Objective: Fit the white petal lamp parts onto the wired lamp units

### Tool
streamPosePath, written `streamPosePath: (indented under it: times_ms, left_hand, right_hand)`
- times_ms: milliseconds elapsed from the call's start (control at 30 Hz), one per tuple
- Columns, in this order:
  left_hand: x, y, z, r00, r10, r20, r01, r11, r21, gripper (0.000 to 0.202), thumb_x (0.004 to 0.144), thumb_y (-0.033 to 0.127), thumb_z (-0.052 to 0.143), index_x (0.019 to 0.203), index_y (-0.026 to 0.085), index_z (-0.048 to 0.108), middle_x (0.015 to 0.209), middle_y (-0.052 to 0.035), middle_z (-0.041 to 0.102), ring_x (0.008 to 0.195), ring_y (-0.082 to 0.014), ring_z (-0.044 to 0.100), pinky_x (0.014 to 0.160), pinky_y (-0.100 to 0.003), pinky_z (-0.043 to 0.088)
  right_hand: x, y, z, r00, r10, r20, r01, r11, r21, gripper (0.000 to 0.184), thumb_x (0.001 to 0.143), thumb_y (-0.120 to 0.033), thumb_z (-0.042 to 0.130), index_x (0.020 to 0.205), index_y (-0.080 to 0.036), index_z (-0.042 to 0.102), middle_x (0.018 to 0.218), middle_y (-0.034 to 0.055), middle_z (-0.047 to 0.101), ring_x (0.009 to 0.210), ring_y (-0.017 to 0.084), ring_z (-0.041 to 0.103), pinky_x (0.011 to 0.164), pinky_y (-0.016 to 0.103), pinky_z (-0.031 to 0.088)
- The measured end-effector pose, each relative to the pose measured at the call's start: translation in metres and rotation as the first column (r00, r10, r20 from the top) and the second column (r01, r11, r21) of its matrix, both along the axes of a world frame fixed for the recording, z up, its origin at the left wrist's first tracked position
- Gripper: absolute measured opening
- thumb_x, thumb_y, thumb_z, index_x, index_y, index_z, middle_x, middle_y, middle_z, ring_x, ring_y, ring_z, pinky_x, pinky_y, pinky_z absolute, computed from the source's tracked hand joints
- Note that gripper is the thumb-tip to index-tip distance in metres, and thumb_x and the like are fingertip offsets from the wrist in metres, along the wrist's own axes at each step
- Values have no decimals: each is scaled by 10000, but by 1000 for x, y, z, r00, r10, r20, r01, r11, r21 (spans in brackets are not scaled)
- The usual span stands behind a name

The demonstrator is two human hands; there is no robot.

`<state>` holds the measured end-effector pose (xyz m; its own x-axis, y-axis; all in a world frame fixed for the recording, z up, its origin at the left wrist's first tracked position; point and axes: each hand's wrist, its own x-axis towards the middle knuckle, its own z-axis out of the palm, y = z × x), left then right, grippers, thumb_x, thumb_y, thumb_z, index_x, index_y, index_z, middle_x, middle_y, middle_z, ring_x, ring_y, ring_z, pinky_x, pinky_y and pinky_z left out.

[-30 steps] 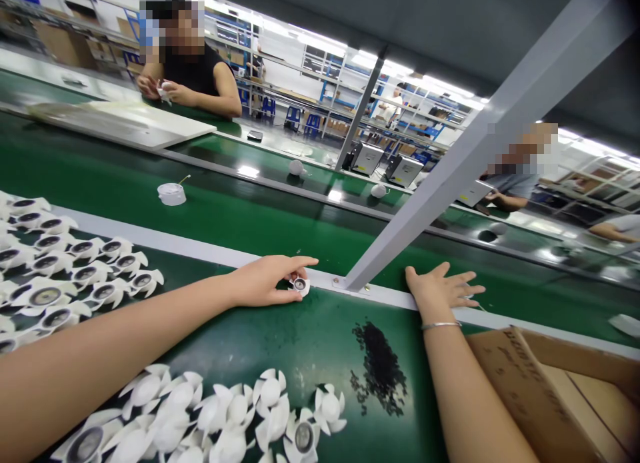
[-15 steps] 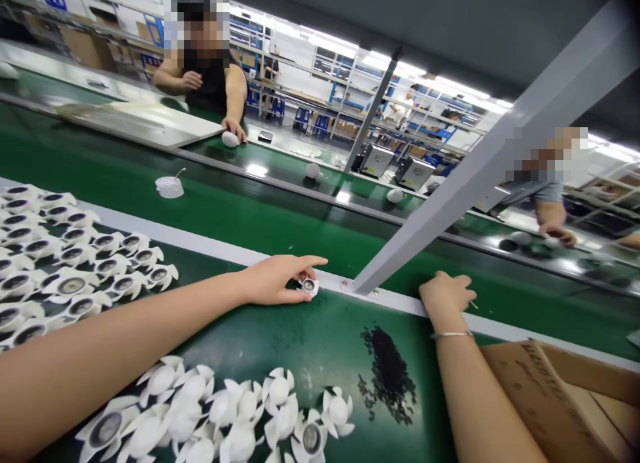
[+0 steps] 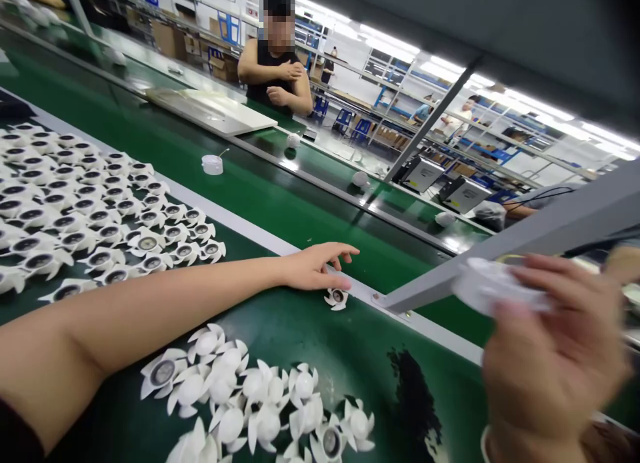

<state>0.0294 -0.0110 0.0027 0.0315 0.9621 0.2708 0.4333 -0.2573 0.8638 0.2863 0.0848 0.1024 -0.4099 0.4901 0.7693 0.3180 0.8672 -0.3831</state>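
Head view over a green conveyor worktop (image 3: 320, 346), with a grey steel strut (image 3: 560, 226) crossing the right side behind the raised right hand (image 3: 550, 343). That blurred hand pinches a round white plastic part (image 3: 487, 286). Rows of white fan impellers (image 3: 150, 243) cover the belt (a co-worker (image 3: 275, 70) stands opposite). The relaxed, open left hand (image 3: 317, 268) lies just beside one small impeller (image 3: 337, 298).

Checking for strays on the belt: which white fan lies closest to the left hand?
The lone fan just under the left hand, beside the grey strip. All the others sit packed in a left group and a lower group.
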Motion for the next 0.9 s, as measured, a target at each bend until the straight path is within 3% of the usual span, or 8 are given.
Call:
streamPosePath:
  times_ms: [100, 167, 300, 500, 700, 833, 900]
  left_hand:
    - [-2, 6, -2, 989, 87, 122, -85, 996, -21, 618, 844, 462, 677, 1369, 208, 474, 1245, -111, 572, 966, -154, 623, 764, -290, 538]
    - [-3, 9, -4, 980, 109, 164, -105, 994, -32, 587, 825, 437, 702, 1318, 183, 511, 1198, -107, 599, 930, -151, 627, 747, -291, 532]
    - [-5, 10, -5, 973, 92, 211, -87, 996, -31, 515, 834, 454, 688, 1244, 166, 568, 1138, -92, 632, 922, -147, 617, 749, -285, 515]
    - [-6, 7, -3, 991, 7, 133, 3, 997, -73, 487, 720, 453, 796, 1106, 189, 663, 1149, -65, 648, 968, -158, 600, 783, -270, 494]
    - [-13, 15, 1, 994, 4, 109, 23, 970, -241, 540, 694, 464, 808, 1126, 170, 670, 1093, -51, 658, 790, -116, 586, 735, -259, 474]
    - [-14, 13, 1, 998, 21, 66, -4, 967, -255, 575, 684, 496, 810, 1135, 167, 668, 1017, -40, 657, 766, -118, 580, 721, -260, 466]
    - [-12, 11, -2, 996, 17, 89, 3, 976, -219, 581, 687, 508, 805, 1139, 174, 660, 1015, -36, 650, 757, -114, 574, 714, -263, 466]
  right_hand:
    - [-27, -24, -21, 952, 297, 73, -270, 927, -261, 162, 803, -292, 673, 951, -244, 629, 1275, 117, 512, 1212, 310, 544, 881, 452, 534]
    - [-39, -24, -40, 902, 398, 166, -309, 865, -395, 139, 801, -295, 684, 913, -231, 633, 1289, 127, 504, 1217, 294, 550, 881, 419, 545]
    - [-49, -18, -63, 796, 526, 298, -378, 818, -433, 78, 825, -282, 667, 890, -240, 668, 1218, 108, 567, 1151, 256, 592, 941, 418, 525]
    - [-46, -12, -69, 750, 431, 502, -338, 902, -268, 121, 892, -251, 590, 939, -232, 700, 1199, 104, 616, 1045, 238, 637, 893, 406, 528]
    - [-50, -5, -73, 762, 447, 468, -318, 889, -331, 123, 879, -282, 636, 921, -237, 742, 1168, 89, 662, 1017, 232, 664, 891, 389, 535]
    - [-51, -5, -72, 774, 431, 464, -318, 898, -304, 125, 874, -285, 636, 909, -227, 741, 1126, 93, 659, 1000, 229, 659, 870, 386, 534]
    - [-49, -7, -70, 742, 448, 499, -322, 890, -321, 105, 863, -295, 642, 868, -226, 720, 1106, 85, 647, 977, 223, 653, 862, 383, 532]
